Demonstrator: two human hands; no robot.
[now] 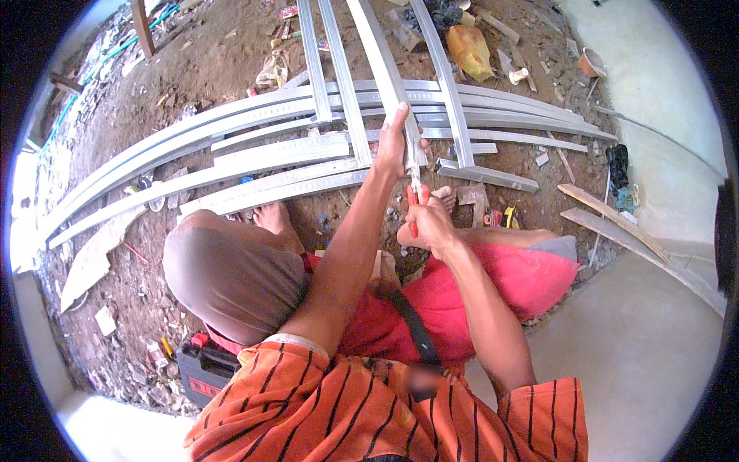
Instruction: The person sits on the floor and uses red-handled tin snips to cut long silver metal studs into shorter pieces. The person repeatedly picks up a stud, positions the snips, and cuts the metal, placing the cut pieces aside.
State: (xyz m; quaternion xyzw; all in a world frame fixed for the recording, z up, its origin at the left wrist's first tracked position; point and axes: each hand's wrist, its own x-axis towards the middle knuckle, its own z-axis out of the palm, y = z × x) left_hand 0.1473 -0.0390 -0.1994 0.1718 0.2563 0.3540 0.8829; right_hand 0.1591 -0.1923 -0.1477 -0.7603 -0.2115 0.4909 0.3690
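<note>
My left hand (395, 142) is wrapped round a long silvery metal channel (379, 58), close to its near end. The channel runs away from me across other metal profiles. Red-handled tin snips (416, 190) are gripped in my right hand (433, 222), their jaws at the near end of the channel. Whether the blades are closed on the metal is too small to tell. A second metal channel (443, 77) lies just right of the held one, and two narrower profiles (332, 61) lie to its left.
Several long metal profiles (262, 108) lie crosswise on the dirt floor (223, 46), littered with scraps. At the right are wooden strips (616, 223) and a yellow tape measure (510, 218). A black tool case (204, 373) stands lower left. A yellow bag (469, 52) lies at the far right.
</note>
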